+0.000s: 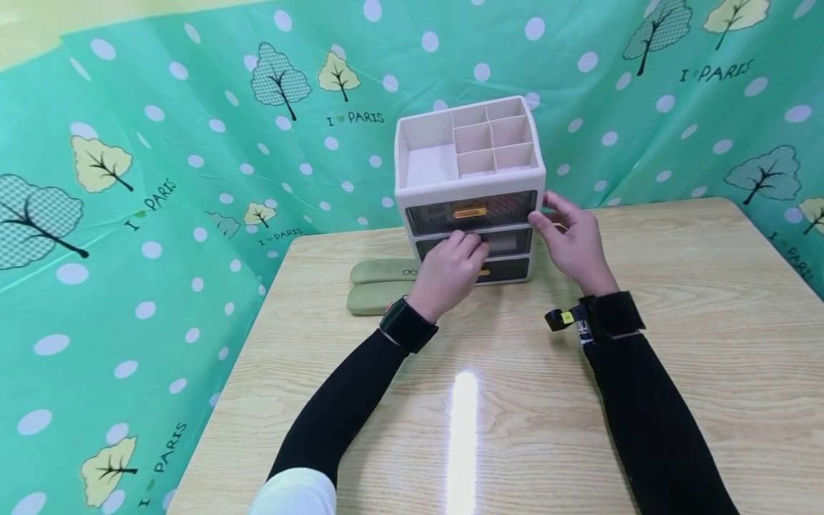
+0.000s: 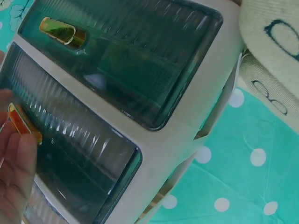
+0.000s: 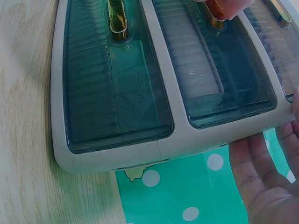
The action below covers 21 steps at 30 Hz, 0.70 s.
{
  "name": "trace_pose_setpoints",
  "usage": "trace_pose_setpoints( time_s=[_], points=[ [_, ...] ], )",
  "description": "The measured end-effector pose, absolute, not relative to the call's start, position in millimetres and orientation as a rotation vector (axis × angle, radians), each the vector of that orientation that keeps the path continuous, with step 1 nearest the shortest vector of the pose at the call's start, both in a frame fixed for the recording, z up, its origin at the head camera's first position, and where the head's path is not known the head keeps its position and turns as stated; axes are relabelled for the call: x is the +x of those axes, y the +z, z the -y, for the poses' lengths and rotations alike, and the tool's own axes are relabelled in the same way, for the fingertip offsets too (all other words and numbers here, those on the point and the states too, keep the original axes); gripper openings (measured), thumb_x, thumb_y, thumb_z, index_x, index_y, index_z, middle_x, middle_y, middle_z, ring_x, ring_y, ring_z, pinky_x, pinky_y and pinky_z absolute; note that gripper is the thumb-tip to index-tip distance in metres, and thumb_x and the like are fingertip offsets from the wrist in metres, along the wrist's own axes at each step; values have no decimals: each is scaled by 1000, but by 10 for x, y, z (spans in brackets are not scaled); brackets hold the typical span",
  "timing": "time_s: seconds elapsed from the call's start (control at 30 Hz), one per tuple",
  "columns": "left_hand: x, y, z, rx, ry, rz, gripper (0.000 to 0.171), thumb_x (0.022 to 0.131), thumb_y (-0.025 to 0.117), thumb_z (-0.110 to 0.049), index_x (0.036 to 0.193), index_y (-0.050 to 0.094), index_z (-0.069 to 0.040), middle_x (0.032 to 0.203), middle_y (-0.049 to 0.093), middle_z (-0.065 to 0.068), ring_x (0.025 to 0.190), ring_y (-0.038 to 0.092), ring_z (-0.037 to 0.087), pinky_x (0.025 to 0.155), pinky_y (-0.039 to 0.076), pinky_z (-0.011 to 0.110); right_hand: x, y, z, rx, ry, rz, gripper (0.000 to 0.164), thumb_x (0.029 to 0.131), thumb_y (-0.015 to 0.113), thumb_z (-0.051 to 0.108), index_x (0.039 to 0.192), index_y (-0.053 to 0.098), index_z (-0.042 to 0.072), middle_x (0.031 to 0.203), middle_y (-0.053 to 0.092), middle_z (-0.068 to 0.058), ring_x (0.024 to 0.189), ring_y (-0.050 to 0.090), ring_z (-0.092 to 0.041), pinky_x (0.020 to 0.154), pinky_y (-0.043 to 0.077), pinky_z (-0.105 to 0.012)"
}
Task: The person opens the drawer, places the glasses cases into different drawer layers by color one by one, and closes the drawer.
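A white desktop organizer with three dark see-through drawers stands toward the back of the table. My left hand is at the middle drawer, its fingertips pinching the small amber handle. That drawer sits flush in the frame, and something pale shows through its front in the right wrist view. At the organizer's right side is my right hand. Its thumb touches the front edge, and its fingers lie extended along the side wall. The top drawer and the bottom drawer are closed.
Two green glasses cases lie at the organizer's left, partly behind my left hand. Divided compartments form the organizer's top. A green dotted cloth hangs behind the wooden table.
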<state>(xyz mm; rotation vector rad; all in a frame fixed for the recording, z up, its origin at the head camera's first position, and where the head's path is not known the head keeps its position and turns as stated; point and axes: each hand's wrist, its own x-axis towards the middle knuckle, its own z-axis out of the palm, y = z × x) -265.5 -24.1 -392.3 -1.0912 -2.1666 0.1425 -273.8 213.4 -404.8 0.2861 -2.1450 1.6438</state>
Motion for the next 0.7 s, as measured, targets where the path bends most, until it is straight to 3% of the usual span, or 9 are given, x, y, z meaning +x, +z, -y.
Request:
trace_pose_setpoints(
  time_s=[0.23,0.57,0.7],
  points=[
    [-2625,-4035,262,-1142,155,2150,21,105,57,-14,110,77,-10,107,72,4,90,64,21,70,57,27,-2731,-4042,-2141,285,1644,2153,43,101,66,28,142,62,16,136,65,-7,109,66,-11,88,56,-19],
    [-2646,-4218,284,-1203,202,2266,20,105,57,-9,112,76,-9,108,73,5,97,66,20,83,59,25,-2729,-4045,-2140,289,1623,2154,42,102,66,28,142,62,16,136,66,-7,109,66,-12,88,56,-19],
    [-2653,-4267,276,-1193,234,2294,21,104,56,-6,113,75,-8,110,72,6,98,65,20,82,60,27,-2729,-4043,-2135,293,1626,2145,41,101,66,27,141,63,15,135,66,-7,108,66,-11,87,56,-18]
  ],
)
